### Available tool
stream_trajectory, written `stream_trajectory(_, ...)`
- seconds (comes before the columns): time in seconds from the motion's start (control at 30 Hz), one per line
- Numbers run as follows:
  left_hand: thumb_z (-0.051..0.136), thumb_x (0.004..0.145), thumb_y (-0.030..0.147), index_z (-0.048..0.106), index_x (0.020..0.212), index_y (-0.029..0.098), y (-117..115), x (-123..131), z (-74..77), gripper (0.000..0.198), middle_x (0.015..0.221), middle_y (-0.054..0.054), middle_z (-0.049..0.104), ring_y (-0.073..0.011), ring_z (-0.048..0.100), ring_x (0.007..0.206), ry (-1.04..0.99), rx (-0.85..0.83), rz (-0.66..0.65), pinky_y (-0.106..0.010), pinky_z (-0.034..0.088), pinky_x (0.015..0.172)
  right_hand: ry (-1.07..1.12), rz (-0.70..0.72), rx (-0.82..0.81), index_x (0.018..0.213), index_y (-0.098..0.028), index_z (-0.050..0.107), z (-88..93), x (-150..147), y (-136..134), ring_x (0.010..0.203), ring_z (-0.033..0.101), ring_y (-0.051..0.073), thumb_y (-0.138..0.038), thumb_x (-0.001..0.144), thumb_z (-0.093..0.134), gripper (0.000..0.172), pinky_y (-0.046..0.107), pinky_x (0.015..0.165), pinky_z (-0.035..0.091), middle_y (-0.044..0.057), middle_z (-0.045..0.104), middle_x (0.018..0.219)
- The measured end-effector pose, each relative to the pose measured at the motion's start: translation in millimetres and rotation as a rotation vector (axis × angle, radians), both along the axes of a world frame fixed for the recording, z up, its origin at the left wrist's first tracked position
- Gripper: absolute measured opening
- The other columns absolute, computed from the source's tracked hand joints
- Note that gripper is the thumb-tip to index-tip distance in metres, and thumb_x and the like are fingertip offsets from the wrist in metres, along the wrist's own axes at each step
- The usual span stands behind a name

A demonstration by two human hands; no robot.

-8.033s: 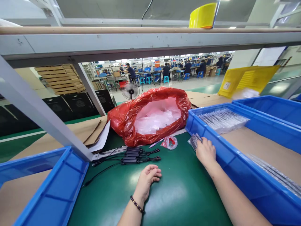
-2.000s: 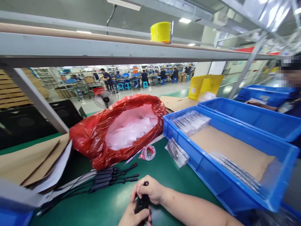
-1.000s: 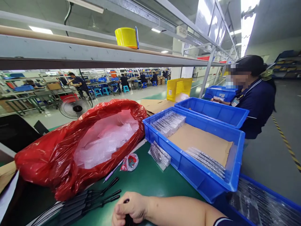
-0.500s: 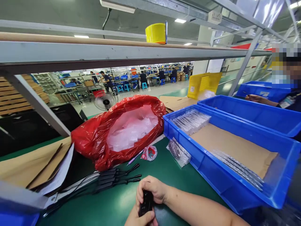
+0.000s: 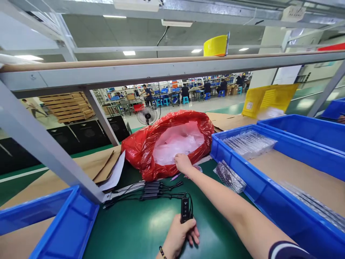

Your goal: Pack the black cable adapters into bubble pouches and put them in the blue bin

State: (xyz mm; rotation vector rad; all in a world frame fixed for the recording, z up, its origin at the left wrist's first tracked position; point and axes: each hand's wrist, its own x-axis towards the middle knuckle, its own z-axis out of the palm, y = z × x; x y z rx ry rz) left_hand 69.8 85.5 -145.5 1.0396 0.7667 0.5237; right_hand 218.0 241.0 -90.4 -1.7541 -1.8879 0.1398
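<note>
My left hand [image 5: 180, 234] is closed around a small black adapter with its coiled cable [image 5: 185, 209], held upright over the green mat [image 5: 140, 230]. My right hand [image 5: 182, 162] reaches forward into the mouth of the red plastic bag [image 5: 142, 145] and its fingers rest on the clear small bags [image 5: 178, 142] inside; whether they grip one is hidden. A few more black adapters with cables [image 5: 152, 189] lie in a row on the mat between both hands.
A blue bin [image 5: 242, 172] with packed clear pouches and cardboard stands at the right, another blue bin [image 5: 64, 230] at the left. A stack of clear pouches [image 5: 229, 177] lies beside the right bin. A grey slanted frame post [image 5: 40, 144] crosses at the left. Cardboard sheets [image 5: 105, 162] lie behind.
My right hand left the black adapter and stretched out to the red bag. My left hand alone now holds the adapter. The view swung back to the left.
</note>
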Motion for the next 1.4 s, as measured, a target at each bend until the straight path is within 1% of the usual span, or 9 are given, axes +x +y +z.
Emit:
stream_trajectory(0.2,0.065,0.057,0.041,0.05,0.051,0.011,0,0,2.3,0.034,0.047,-0.006,0.058,-0.0129,0.055,0.037,-0.014,-0.016,-0.004,-0.018,0.029,0.031,-0.106,-0.05,-0.111,0.088,-0.011,0.061,3.6,-4,14,0.103,0.048,0.023,-0.019,0.082,0.052,0.014,0.042,0.09,0.032,0.01,0.06,0.1)
stream_trajectory(0.3,0.065,0.058,0.042,0.051,0.051,0.011,1,-1,3.3,0.035,0.047,-0.006,0.058,-0.0131,0.055,0.038,-0.019,0.001,0.051,-0.018,0.029,0.032,-0.015,-0.064,-0.079,0.077,-0.008,0.064,16.0,6,-1,0.104,0.047,0.027,-0.01,0.078,0.049,0.016,0.038,0.089,0.031,0.018,0.061,0.096)
stream_trajectory(0.4,0.065,0.061,0.043,0.056,0.058,0.009,3,-3,4.6,0.035,0.053,-0.008,0.061,-0.0131,0.057,0.044,-0.042,0.055,0.173,-0.018,0.033,0.036,0.15,-0.075,-0.05,0.08,-0.011,0.062,18.7,16,-36,0.091,0.054,0.022,-0.017,0.082,0.042,0.021,0.034,0.081,0.037,0.015,0.063,0.09)
stream_trajectory(0.57,0.064,0.066,0.042,0.057,0.099,0.006,8,-8,8.5,0.049,0.07,-0.011,0.067,-0.016,0.06,0.061,-0.084,0.146,0.384,-0.019,0.038,0.04,0.508,0.068,-0.175,0.075,-0.014,0.054,-21.9,8,-113,0.051,0.056,0.012,-0.032,0.081,0.039,0.024,0.022,0.048,0.041,0.004,0.064,0.065)
stream_trajectory(0.63,0.064,0.066,0.043,0.059,0.093,0.007,9,-9,9.5,0.046,0.068,-0.011,0.067,-0.0156,0.059,0.057,-0.065,0.181,0.432,-0.019,0.036,0.038,0.9,0.205,-0.352,0.068,-0.015,0.052,-40.0,-1,-135,0.046,0.053,0.01,-0.032,0.072,0.052,0.017,0.02,0.044,0.039,0.002,0.062,0.06)
stream_trajectory(0.8,0.066,0.063,0.045,0.06,0.077,0.007,11,-8,8.2,0.041,0.048,-0.004,0.059,-0.0107,0.05,0.041,0.034,0.235,0.48,-0.018,0.032,0.036,1.088,0.326,-0.464,0.065,-0.012,0.06,-44.6,-8,-152,0.048,0.048,0.009,-0.03,0.063,0.065,0.019,0.02,0.047,0.037,-0.001,0.058,0.055)
stream_trajectory(0.93,0.066,0.063,0.043,0.059,0.08,0.007,8,-5,3.4,0.041,0.049,-0.005,0.06,-0.0133,0.055,0.044,0.021,0.152,0.38,-0.018,0.032,0.034,1.36,0.298,-0.43,0.071,-0.01,0.065,-36.4,3,-146,0.06,0.055,0.013,-0.041,0.064,0.069,0.032,0.026,0.06,0.042,0.003,0.063,0.065)
stream_trajectory(1.2,0.064,0.062,0.033,0.051,0.059,0.011,1,-6,5.4,0.026,0.056,-0.008,0.063,-0.0123,0.057,0.037,0.007,-0.078,-0.063,-0.014,0.023,0.025,1.802,-0.075,-0.194,0.074,-0.012,0.066,-42.1,27,-128,0.063,0.059,0.016,-0.032,0.048,0.082,0.036,0.031,0.068,0.047,0.005,0.066,0.069)
stream_trajectory(1.4,0.062,0.061,0.032,0.049,0.056,0.013,-2,-5,4.3,0.024,0.048,-0.004,0.06,-0.0106,0.053,0.032,0.059,-0.07,-0.119,-0.015,0.022,0.024,1.788,-0.017,-0.276,0.073,-0.012,0.067,-38.5,20,-135,0.063,0.06,0.017,-0.031,0.051,0.08,0.032,0.032,0.069,0.047,0.006,0.067,0.071)
